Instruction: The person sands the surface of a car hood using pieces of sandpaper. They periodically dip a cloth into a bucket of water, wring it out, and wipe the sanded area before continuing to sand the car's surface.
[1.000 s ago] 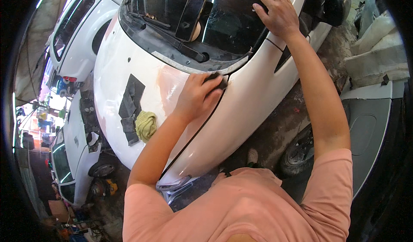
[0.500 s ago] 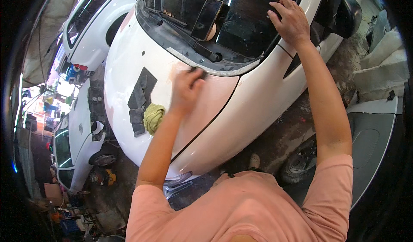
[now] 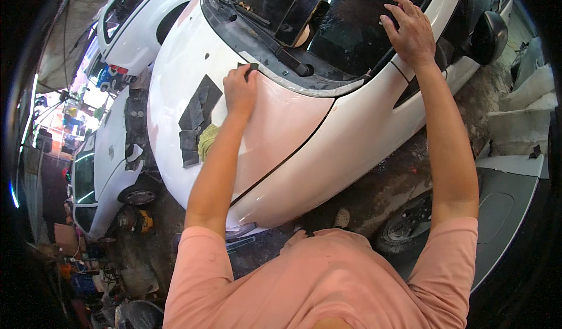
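Observation:
My left hand [image 3: 239, 92] is closed on a small piece of black sandpaper [image 3: 252, 67], pressed to the white car hood [image 3: 175, 89] close to its windshield edge. A dull pinkish patch [image 3: 290, 118] spreads over the hood to the right of that hand. Over the right edge of the windshield [image 3: 351, 42], my right hand [image 3: 414, 36] is open with fingers apart and slightly bent; whether it touches the glass I cannot tell. Left of my left forearm, several dark sandpaper sheets [image 3: 202, 106] lie on the hood beside a crumpled green cloth [image 3: 206, 141], partly hidden by the forearm.
A phone [image 3: 299, 19] rests at the windshield's base near a wiper [image 3: 290, 60]. The black side mirror [image 3: 489, 35] sticks out at right. A grey panel [image 3: 506, 212] and a wheel [image 3: 404, 226] are low on the right. Other white cars [image 3: 108, 159] stand at left.
My left hand has moved up and slightly left along the hood with the sandpaper, and is sharper now. The whole view has shifted slightly; my right hand keeps its place by the windshield.

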{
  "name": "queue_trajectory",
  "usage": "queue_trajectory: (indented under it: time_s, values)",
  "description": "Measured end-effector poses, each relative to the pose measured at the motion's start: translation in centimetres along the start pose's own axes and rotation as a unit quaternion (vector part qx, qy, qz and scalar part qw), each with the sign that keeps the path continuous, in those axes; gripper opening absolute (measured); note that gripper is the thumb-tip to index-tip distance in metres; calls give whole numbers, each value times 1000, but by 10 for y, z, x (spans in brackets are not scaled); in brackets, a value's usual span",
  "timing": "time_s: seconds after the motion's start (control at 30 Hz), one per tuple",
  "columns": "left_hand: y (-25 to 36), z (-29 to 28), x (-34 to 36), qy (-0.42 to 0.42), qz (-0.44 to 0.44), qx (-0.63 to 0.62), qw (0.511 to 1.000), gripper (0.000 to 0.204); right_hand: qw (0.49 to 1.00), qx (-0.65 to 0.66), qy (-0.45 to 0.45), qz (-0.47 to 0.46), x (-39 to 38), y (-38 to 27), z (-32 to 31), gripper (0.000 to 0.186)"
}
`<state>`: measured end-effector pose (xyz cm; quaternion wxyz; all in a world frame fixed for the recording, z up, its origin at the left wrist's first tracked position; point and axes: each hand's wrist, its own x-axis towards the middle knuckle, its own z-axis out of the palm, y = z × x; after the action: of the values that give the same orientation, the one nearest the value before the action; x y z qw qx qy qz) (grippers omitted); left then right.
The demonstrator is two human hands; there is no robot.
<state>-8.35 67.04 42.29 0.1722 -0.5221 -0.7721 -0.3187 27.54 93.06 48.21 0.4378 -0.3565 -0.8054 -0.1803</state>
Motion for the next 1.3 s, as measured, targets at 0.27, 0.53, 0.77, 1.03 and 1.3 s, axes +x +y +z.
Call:
queue_trajectory:
  time_s: [0.27,0.53,0.77,1.03,1.3]
  values:
    - [22,-15,-23,-49,63,-75,994,29,999,21,23,-8,1,-2,0,34]
    - [85,-11,-56,-59,138,-74,986,29,999,-28,13,13,-5,10,9,38]
    - [20,-6,-16,-4,43,5,999,27,994,108,-10,28,11,-19,-30,33]
    - [28,-10,-12,-75,2,-102,992,28,993,116,-9,25,10,-17,-33,33]
    - [83,-12,-47,-90,158,-105,978,27,995,99,-10,22,10,-13,-31,33]
